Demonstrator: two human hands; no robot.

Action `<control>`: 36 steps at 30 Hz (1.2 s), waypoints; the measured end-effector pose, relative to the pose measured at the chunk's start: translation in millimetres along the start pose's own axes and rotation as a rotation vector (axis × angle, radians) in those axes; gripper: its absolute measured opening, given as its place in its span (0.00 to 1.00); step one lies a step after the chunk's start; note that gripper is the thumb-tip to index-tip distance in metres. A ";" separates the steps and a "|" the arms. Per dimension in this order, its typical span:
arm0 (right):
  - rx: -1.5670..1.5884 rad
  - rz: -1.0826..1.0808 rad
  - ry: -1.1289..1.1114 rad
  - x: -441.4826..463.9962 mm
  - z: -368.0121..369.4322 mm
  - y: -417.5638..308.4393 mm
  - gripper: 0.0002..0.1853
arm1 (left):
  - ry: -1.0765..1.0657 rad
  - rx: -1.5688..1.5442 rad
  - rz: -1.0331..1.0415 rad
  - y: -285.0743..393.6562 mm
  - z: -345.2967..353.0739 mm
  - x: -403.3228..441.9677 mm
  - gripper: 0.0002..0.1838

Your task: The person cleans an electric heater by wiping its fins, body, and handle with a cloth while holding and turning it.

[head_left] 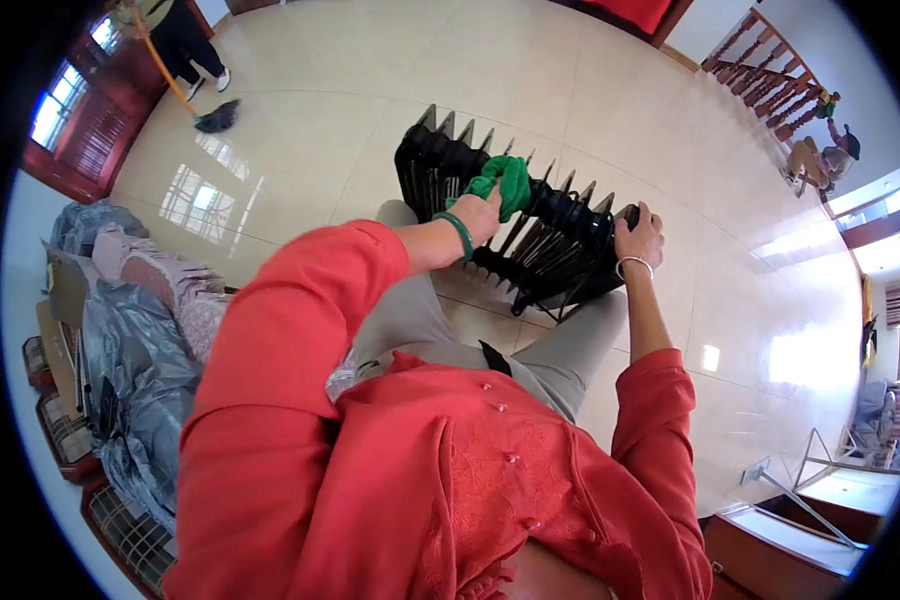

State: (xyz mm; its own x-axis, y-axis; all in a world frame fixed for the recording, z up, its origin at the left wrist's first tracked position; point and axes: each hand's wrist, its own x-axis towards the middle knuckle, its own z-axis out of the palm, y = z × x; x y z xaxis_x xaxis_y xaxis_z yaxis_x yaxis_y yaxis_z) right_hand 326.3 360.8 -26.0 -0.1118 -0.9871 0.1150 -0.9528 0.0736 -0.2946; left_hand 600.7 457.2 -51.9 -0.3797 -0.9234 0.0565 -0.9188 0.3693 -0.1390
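Observation:
A black finned radiator heater (570, 235) stands on the tiled floor between my knees. My left hand (477, 217), with a green bangle at the wrist, is closed on a green cloth (511, 186). The cloth lies bunched against the heater's upper fins, left of its middle. At the heater's right end, my right hand (642, 238) grips the dark end panel, fingers over its top corner. The lower part of the heater is partly hidden by my legs.
At the upper left a person (177, 42) stands with a broom (215, 117). Another person (828, 158) crouches by the wooden stair railing (760, 75). Grey plastic-covered items (135, 370) line the left wall. A wooden cabinet (785, 545) is at the lower right.

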 end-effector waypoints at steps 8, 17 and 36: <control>0.034 -0.075 -0.001 -1.3 1.1 7.5 0.30 | -0.148 0.143 0.107 2.1 -12.0 0.3 0.12; 0.064 -0.025 0.040 6.3 4.4 -0.5 0.29 | -0.689 -0.386 -0.466 34.7 106.1 -51.8 0.28; 0.075 -0.017 -0.026 3.0 3.2 3.2 0.29 | 0.524 -1.907 -0.769 68.5 41.3 -42.1 0.20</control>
State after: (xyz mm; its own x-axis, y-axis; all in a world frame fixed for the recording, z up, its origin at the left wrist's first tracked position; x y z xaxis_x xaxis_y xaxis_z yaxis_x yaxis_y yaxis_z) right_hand 323.8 357.6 -29.6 -0.0878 -0.9915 0.0959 -0.9304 0.0472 -0.3634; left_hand 558.1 517.1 -104.6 0.3569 -0.9217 -0.1523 0.3095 -0.0371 0.9502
